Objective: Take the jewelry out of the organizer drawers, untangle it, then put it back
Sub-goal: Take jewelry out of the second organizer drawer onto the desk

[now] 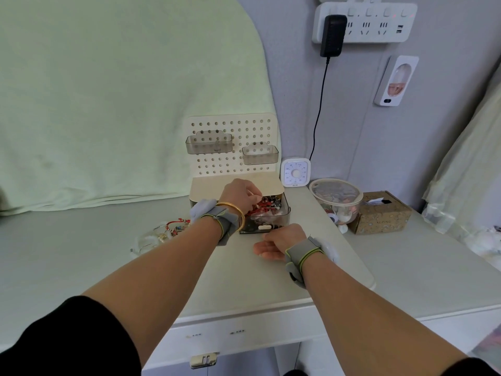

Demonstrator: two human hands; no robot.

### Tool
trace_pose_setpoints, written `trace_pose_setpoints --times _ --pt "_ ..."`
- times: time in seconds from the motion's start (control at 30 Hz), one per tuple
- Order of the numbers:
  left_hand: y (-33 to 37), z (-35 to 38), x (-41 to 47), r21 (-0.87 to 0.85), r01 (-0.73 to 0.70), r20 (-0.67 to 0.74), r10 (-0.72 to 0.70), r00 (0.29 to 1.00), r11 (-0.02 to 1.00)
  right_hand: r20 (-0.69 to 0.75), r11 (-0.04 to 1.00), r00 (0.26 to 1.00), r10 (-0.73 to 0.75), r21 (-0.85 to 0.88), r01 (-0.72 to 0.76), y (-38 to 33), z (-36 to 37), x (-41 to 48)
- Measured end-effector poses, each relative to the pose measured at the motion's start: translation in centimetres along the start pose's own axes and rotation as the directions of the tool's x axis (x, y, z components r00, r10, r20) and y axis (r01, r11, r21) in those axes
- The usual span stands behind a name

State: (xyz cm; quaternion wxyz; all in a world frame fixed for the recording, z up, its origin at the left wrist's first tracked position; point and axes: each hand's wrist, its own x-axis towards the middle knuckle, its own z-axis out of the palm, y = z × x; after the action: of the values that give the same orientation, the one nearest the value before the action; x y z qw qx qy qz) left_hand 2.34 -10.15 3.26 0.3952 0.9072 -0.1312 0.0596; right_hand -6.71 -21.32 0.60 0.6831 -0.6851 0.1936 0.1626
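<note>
The organizer (233, 183) stands at the middle of the white desk (271, 289), its pegboard back upright at twelve o'clock and one smoky clear drawer (267, 221) pulled out toward six o'clock. The drawer's long axis runs from twelve to six, its white handle (264, 227) facing the person. Inside lies a tangle of jewelry (264, 204), red cords and dark beads heaped together, with no single direction to it.

The left hand (240, 195) reaches over the drawer from eight o'clock, fingers bunched narrow and pinching into the red cords. A gold bangle (235, 214) and a grey wrist strap (221, 221) sit on that wrist. The right hand (282, 241) rests at the drawer's front, at about five o'clock from it, fingers curled loosely inward against the drawer face; whether they grip anything I cannot tell.

At nine o'clock from the drawer, apart from it, a small pile of bracelets (169, 230) lies on the desk. At two o'clock stands a white timer (295, 172) with a numbered dial. Further toward three o'clock sit a lidded clear bowl (336, 198) and a brown tissue box (381, 213) whose printed word is too blurred to read.
</note>
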Motion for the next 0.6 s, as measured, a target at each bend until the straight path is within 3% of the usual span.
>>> trace_pose_setpoints --times 0.1,0.17,0.27,0.33,0.43,0.5,0.6 --pt "-0.1 -0.6 -0.8 0.032 -0.025 0.09 0.022 0.996 0.999 -0.099 0.991 0.986 -0.132 -0.043 0.129 0.6 0.5 0.6" --pt "0.0 -0.9 -1.2 0.049 -0.057 0.153 0.049 0.987 0.997 -0.079 0.986 0.983 -0.168 -0.016 0.167 0.9 0.6 0.6" --pt "-0.4 -1.5 -1.3 0.136 -0.077 -0.021 0.081 0.996 0.988 -0.147 0.962 0.951 -0.27 0.006 0.274 1.3 0.8 0.8" --pt "-1.1 -2.2 -1.3 0.324 -0.069 -0.103 0.107 0.989 0.944 -0.245 0.931 0.901 -0.358 -0.023 0.364 1.7 1.0 1.0" --pt "-2.5 -2.9 -1.6 0.527 -0.026 -0.013 0.039 0.999 0.85 -0.296 0.914 0.867 -0.401 -0.073 0.398 2.0 1.3 1.9" --pt "-3.5 -3.3 -2.2 0.541 -0.028 0.067 -0.011 0.998 0.841 -0.309 0.906 0.851 -0.424 -0.122 0.407 1.9 1.5 2.8" --pt "-4.4 -3.5 -2.7 0.542 -0.093 0.127 0.028 0.992 0.836 -0.283 0.906 0.861 -0.422 -0.132 0.401 1.3 1.9 4.3"
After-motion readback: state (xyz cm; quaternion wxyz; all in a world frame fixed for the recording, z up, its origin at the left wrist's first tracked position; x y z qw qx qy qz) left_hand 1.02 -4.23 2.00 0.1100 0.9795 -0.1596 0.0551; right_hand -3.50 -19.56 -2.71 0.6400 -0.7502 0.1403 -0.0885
